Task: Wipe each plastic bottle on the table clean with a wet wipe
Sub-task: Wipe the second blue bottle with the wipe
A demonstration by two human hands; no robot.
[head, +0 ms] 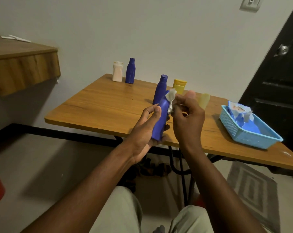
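Note:
My left hand (146, 130) grips a blue plastic bottle (160, 121) by its lower half, tilted, above the near edge of the wooden table (108, 105). My right hand (187, 120) pinches a white wet wipe (171, 100) against the bottle's neck. Standing on the table are another blue bottle (160, 89) just behind, a yellow bottle (179, 85), a pale yellow bottle (204, 100) partly hidden by my right hand, and at the far corner a white bottle (117, 71) beside a third blue bottle (130, 70).
A light blue plastic basket (253, 132) holding a wet wipe pack (239, 112) sits at the table's right. A wooden shelf (23, 64) juts out at the left. A dark door (280, 84) stands at the right. Table legs and sandals lie under the table.

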